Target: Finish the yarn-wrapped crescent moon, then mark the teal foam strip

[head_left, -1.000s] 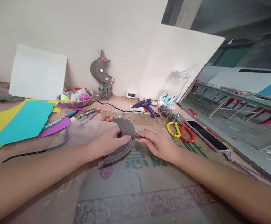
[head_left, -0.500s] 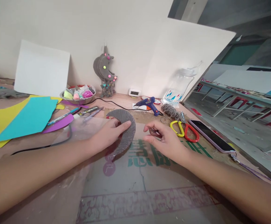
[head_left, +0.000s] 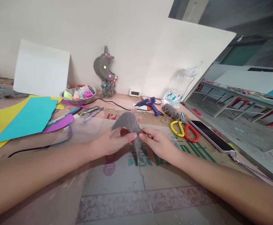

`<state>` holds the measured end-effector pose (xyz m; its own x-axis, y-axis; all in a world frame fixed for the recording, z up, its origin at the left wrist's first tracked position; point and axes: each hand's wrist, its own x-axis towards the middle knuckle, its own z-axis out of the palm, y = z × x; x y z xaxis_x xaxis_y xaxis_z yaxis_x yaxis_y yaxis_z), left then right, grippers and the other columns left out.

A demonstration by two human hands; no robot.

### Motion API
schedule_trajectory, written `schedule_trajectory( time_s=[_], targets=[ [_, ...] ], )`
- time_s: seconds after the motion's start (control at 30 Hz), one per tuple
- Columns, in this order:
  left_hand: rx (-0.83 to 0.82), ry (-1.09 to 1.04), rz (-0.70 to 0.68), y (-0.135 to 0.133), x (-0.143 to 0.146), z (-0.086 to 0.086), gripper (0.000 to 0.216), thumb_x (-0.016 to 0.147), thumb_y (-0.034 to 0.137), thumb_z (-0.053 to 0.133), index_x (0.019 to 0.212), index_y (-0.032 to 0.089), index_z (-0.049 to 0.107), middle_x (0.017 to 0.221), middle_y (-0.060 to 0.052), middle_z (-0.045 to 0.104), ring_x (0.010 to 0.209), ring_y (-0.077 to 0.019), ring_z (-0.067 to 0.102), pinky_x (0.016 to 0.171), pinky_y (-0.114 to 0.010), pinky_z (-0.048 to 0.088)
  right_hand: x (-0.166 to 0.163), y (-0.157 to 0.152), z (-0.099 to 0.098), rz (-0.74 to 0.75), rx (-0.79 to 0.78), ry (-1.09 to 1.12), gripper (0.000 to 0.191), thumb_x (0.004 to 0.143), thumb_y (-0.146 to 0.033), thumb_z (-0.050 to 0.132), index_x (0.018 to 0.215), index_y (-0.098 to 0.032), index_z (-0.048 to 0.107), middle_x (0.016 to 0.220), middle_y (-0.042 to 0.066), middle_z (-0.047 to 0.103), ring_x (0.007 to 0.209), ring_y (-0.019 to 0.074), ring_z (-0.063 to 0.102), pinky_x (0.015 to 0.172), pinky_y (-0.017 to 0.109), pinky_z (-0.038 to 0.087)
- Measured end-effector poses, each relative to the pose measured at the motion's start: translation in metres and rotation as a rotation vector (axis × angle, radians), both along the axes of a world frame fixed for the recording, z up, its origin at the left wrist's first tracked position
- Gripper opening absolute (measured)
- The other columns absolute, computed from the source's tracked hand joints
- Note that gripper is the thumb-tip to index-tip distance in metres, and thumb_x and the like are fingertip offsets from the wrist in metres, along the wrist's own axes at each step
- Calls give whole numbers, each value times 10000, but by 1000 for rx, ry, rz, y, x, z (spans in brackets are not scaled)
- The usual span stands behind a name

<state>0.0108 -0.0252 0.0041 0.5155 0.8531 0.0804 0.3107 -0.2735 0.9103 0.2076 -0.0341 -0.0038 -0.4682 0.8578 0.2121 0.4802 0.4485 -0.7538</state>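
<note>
White wall (head_left: 138, 40) backs the table (head_left: 117, 102); a bead-dotted moon (head_left: 103, 66) is set against it, with a glue gun (head_left: 150, 106), scissors (head_left: 182, 128) and a phone (head_left: 210, 136) lying to the right. Centrally, over a clear sheet (head_left: 117, 193), the grey crescent (head_left: 130, 121) sits tilted between the thumb and fingers of the left hand (head_left: 111, 140). At its right edge, the right hand (head_left: 158, 142) pinches a thin dark item (head_left: 147, 133), fingers narrow, its nature indiscernible from where I stand.

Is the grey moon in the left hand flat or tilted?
Tilted: the left hand grips the grey moon with fingers behind it, and its lower tip looks narrow, partly edge-on.
</note>
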Motion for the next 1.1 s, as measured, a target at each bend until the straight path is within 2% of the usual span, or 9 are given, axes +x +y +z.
schedule_trajectory(
  time_s=[0.1,0.17,0.3,0.4,0.6,0.7,0.87,1.0,1.1],
  targets=[
    [17,-177,-69,0,2,-1,286,790,372,597,1025,209,591,885,-13,624,737,-133,577,645,-242,460,0,0,-2,-34,-7,-23,278,899,-359,469,737,-166,587,665,-4,555,626,124,496,593,239,387],
    [-6,-201,-45,1,4,-1,348,797,364,597,1102,203,549,806,12,592,634,-104,541,570,-216,436,1,1,-4,-78,-49,30,291,893,-401,472,752,-170,580,607,-20,510,559,113,461,540,233,366],
    [-78,-117,3,4,4,2,277,881,419,458,938,169,564,559,54,496,471,-83,459,442,-184,349,4,4,-5,-169,-68,213,308,898,-453,455,851,-176,581,526,-57,389,471,94,372,478,227,316],
    [-102,-116,1,4,4,2,326,908,464,380,880,180,538,509,50,501,454,-96,476,418,-182,327,5,5,-3,-156,-33,274,308,891,-452,473,877,-168,592,562,-45,409,532,102,419,517,233,341],
    [-148,-143,34,2,3,1,355,914,478,341,797,186,506,523,30,541,486,-115,535,450,-197,379,5,7,-5,-123,-11,194,266,870,-415,510,796,-173,588,727,5,562,706,130,528,639,251,406],
    [-142,-195,19,4,2,0,352,913,477,340,802,191,512,543,28,539,516,-120,542,511,-218,434,5,6,-5,-118,-37,104,308,872,-422,499,719,-170,586,643,-10,523,607,114,476,573,243,379],
    [-118,-154,16,5,5,2,321,921,436,344,840,180,522,564,21,552,528,-122,557,523,-219,439,1,0,1,-127,17,110,258,850,-404,524,753,-171,579,659,-14,501,597,103,441,547,225,366],
    [-73,-98,-44,5,7,2,252,874,397,458,911,170,563,662,16,584,588,-120,571,553,-214,438,-3,-2,0,-130,22,71,267,823,-388,564,671,-175,512,597,-40,406,534,79,350,490,208,312],
    [-36,1,-53,5,6,0,258,841,411,487,796,175,578,612,35,530,530,-107,503,495,-207,384,-2,-3,-1,-137,47,73,303,850,-411,529,665,-174,492,595,-40,373,544,79,334,490,209,294]
  ],
)
